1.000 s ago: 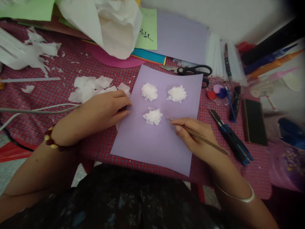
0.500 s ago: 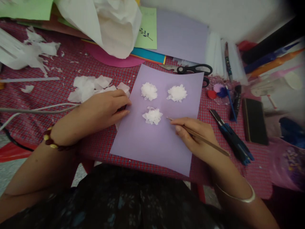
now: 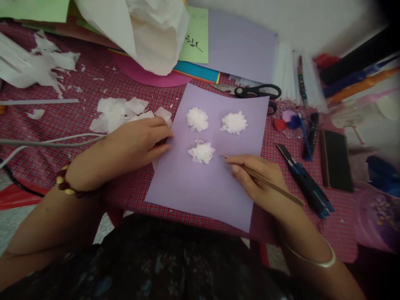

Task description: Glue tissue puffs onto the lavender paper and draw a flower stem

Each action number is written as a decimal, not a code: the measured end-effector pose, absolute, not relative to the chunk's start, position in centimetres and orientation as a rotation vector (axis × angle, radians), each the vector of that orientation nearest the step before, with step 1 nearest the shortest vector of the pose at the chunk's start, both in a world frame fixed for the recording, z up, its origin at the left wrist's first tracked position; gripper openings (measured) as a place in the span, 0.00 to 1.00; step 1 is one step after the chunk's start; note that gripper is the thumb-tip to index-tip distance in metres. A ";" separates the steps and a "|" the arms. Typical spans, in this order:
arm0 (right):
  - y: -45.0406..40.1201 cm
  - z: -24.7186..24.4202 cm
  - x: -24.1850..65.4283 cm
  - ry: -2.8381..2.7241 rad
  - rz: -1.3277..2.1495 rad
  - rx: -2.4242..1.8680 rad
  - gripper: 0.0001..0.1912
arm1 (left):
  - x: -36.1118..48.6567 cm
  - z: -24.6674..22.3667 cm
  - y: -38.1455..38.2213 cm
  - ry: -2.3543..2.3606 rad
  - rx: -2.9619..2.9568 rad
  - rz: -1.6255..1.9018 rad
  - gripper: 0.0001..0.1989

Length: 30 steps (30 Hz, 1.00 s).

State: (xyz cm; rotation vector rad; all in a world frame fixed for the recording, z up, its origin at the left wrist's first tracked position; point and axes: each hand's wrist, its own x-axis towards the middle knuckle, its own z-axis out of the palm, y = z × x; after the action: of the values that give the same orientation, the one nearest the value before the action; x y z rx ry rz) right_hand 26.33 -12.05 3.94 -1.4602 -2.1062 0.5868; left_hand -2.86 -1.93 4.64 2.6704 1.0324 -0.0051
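A purple sheet (image 3: 200, 187) lies on the checked cloth, bearing three white crumpled-paper flowers: one upper left (image 3: 197, 119), one upper right (image 3: 234, 123), one lower (image 3: 201, 151). My right hand (image 3: 259, 177) grips a thin brown stick (image 3: 275, 188) over the sheet's right part, its tip just right of the lower flower. My left hand (image 3: 137, 139) rests at the sheet's left edge with fingers apart, holding nothing visible. White tissue pieces (image 3: 117, 112) lie beside and partly beneath it.
Black-handled scissors (image 3: 258, 91) lie behind the sheet. On the right are a box cutter (image 3: 304, 181), a paint palette (image 3: 289, 118), a dark box (image 3: 336, 160) and a pink container (image 3: 375, 216). A grey cable (image 3: 50, 144) crosses at left; crumpled white paper (image 3: 156, 33) sits behind.
The whole view has shifted slightly, moving things a little to the right in the picture. Both hands keep their places relative to the sheet, and the stick stays in my right hand.
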 end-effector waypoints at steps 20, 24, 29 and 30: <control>-12.0 3.9 26.4 -2.123 0.610 -1.434 0.09 | -2.9 4.7 -2.0 1.027 2.652 -0.004 0.16; -12.0 3.7 26.4 -2.128 0.616 -1.420 0.09 | -3.0 4.6 -2.0 1.008 2.673 0.003 0.16; -12.0 3.7 26.5 -2.125 0.612 -1.442 0.10 | -3.1 4.3 -2.0 1.007 2.690 0.006 0.15; -12.0 3.7 26.5 -2.125 0.614 -1.446 0.10 | -3.2 4.3 -2.0 1.000 2.692 0.007 0.15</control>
State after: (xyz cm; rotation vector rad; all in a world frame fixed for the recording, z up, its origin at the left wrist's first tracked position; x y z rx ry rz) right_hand 26.55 -12.05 3.68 -1.4457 -2.1246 0.6142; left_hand -3.16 -2.02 4.31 2.6916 1.0005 0.0067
